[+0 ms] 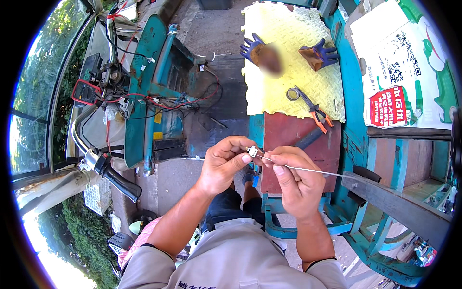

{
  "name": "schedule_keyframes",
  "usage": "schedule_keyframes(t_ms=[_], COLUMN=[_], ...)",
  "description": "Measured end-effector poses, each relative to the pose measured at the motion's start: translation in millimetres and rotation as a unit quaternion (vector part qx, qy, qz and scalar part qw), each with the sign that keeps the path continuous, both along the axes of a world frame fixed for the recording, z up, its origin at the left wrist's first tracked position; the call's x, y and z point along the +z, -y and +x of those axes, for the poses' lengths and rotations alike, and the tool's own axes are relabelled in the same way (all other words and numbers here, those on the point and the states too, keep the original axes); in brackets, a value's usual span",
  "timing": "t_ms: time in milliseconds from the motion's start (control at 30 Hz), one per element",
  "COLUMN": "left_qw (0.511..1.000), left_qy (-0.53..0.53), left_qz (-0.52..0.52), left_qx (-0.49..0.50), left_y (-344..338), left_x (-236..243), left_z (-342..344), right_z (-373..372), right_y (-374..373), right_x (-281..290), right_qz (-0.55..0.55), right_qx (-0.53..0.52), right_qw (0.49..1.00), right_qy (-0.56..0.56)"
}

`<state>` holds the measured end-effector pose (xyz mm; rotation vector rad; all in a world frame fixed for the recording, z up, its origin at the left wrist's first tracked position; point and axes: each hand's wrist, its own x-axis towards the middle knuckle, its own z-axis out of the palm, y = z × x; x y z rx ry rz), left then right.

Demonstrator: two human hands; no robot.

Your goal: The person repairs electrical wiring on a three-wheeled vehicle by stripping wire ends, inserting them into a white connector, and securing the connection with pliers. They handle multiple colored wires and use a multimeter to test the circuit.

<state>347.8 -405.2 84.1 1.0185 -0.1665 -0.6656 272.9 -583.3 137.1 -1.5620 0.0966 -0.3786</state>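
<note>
We've got a small white plastic connector (252, 151) pinched in our left hand (223, 163), just left of the flat red panel (284, 137); our right hand (297, 176) grips a thin metal rod (320, 171), tip right by it. Decent room over to the black handlebar grip (121, 185). Orange-handled pliers (309, 105) overhang the yellow foam mat (291, 26)'s edge.

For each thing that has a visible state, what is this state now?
Small white plastic connector: pinched in left hand.
Thin grey metal rod: gripped in right hand.
Orange-handled metal pliers: lying, handles apart.
Two blue-and-brown work gloves: unworn, laid down.
Thin red wires: exposed, loosely strung.
</note>
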Motion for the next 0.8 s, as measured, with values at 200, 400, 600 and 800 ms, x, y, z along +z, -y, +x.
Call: schedule_keyframes(t_ms=[200,400,600,800], left_qw=[1.0,1.0,1.0,0.999], left_qy=[0.002,-0.007,-0.003,0.002], left_qz=[0.004,0.007,0.015,0.043], left_qx=[0.001,0.003,0.006,0.011], left_y=[0,-1,-2,-2], left_x=[4,6,8,14], left_z=[-1,-2,-3,-5], right_z=[1,0,1,3], right_y=[2,1,1,-3], right_x=[1,1,3,2], right_qz=[-0.071,-0.073,-0.096,-0.143], right_qx=[0.017,0.015,0.023,0.009], right_qw=[0.997,0.997,0.995,0.988], right_qy=[0.017,0.027,0.031,0.06])
